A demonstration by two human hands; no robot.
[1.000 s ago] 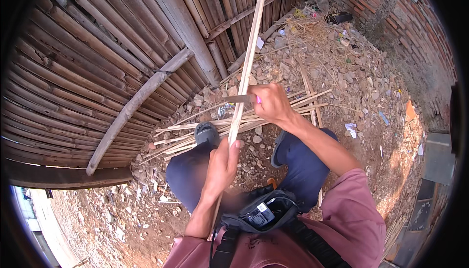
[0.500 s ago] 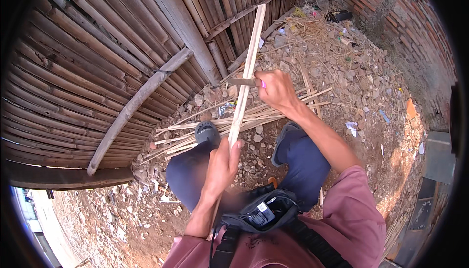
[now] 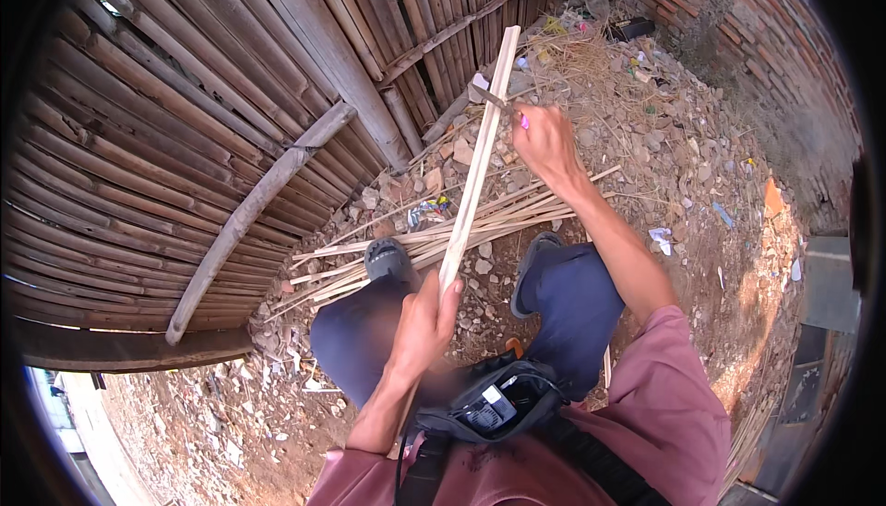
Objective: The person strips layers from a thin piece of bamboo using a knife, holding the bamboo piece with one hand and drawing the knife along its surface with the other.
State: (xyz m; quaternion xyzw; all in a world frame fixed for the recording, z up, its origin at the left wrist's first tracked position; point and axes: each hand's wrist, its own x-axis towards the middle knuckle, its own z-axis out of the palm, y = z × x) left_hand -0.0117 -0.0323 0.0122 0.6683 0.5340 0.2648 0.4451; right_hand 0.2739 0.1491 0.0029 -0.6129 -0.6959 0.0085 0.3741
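My left hand point(image 3: 423, 326) is closed round the lower part of a long, pale split-bamboo strip point(image 3: 479, 160), which slants up and away from me. In my right hand point(image 3: 546, 143) is a knife; its handle is mostly hidden by the fingers, with a bit of pink showing. The dark knife blade point(image 3: 490, 96) lies across the strip near its far end. Beyond my feet, several similar pale strips point(image 3: 517, 215) lie in a loose pile on the ground.
A bamboo wall point(image 3: 138, 183) with a curved pole rises on the left, and a brick wall point(image 3: 766, 54) stands at the far right. Stones and litter cover the ground point(image 3: 664, 165). An unzipped black waist bag point(image 3: 489, 404) sits at my lap.
My right hand has moved the knife farther along the strip toward its far end, and the blade is now tilted. The strip's far end has shifted slightly right and down; my left hand keeps its grip.
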